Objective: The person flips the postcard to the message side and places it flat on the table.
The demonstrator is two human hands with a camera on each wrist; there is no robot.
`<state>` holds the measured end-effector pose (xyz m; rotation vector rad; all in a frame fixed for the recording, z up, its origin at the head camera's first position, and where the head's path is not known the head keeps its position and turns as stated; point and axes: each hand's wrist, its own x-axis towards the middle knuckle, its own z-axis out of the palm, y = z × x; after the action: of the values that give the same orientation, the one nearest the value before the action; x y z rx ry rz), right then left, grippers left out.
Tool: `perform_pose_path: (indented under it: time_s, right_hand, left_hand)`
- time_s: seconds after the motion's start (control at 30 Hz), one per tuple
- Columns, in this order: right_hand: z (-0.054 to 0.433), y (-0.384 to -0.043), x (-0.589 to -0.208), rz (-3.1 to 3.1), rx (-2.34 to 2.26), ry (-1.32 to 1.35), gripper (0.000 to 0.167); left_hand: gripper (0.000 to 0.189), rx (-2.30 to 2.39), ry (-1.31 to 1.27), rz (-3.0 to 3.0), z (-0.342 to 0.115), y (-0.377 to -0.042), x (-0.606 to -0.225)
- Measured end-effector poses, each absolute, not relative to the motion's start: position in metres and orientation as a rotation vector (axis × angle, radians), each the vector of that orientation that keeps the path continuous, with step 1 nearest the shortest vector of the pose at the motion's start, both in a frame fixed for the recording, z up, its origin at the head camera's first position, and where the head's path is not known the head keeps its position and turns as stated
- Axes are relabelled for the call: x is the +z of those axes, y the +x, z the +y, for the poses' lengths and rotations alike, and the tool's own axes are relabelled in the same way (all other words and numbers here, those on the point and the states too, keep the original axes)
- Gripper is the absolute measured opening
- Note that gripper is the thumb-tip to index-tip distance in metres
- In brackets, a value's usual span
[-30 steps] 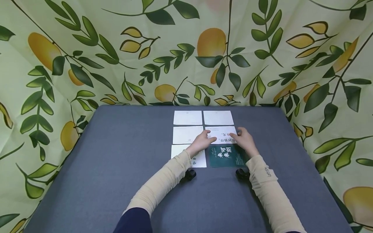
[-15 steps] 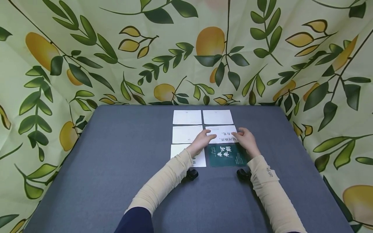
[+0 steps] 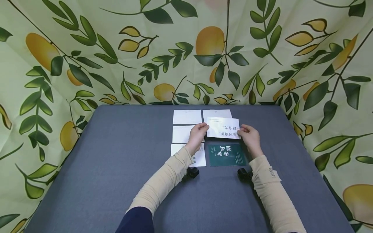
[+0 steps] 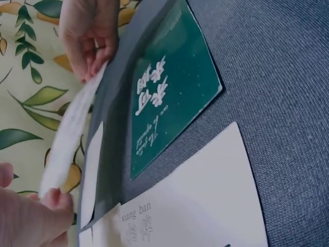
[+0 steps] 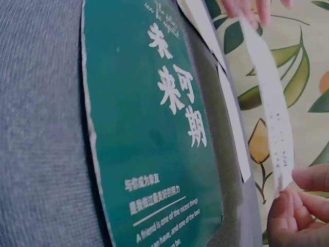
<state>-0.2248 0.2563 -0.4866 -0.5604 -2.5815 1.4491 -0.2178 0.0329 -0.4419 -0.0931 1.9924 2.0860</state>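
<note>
A white card point(image 3: 222, 127) with dark printed characters is held up off the table between both hands. My left hand point(image 3: 198, 136) pinches its left edge with thumb and fingers, and my right hand point(image 3: 250, 138) pinches its lower right corner. In both wrist views the card appears nearly edge-on, slightly bowed. Below it on the table lies a green card point(image 3: 227, 155) with white characters, face up. A white card point(image 3: 199, 158) with print lies partly hidden under my left forearm.
Other white cards lie flat in rows: one at back left point(image 3: 187, 116), one at back right point(image 3: 217, 113) partly covered by the raised card, and one at middle left point(image 3: 182, 134). The grey-blue table point(image 3: 131, 145) meets a leaf-patterned cloth point(image 3: 163, 64) behind and at the sides.
The printed white card has come up off the table from the middle right spot, tilted toward me. Both hands have closed on its edges and risen slightly with it.
</note>
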Motion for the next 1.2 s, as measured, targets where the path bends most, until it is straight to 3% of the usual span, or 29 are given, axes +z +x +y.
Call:
perform_pose_path:
  time_s: [0.33, 0.7, 1.2]
  right_hand:
    - [0.273, -0.239, -0.515, -2.473, 1.481, -0.593, 0.038]
    - [0.275, -0.242, -0.511, -2.225, 1.695, -0.549, 0.028]
    - [0.282, -0.234, -0.507, -2.042, 1.893, -0.43, 0.024]
  left_hand:
    - [0.025, 2.192, -0.152, 2.075, 0.031, -0.22, -0.45]
    - [0.013, 2.218, -0.089, 2.147, 0.029, -0.223, -0.453]
    - [0.031, 2.183, 0.077, 2.019, 0.019, -0.228, -0.456]
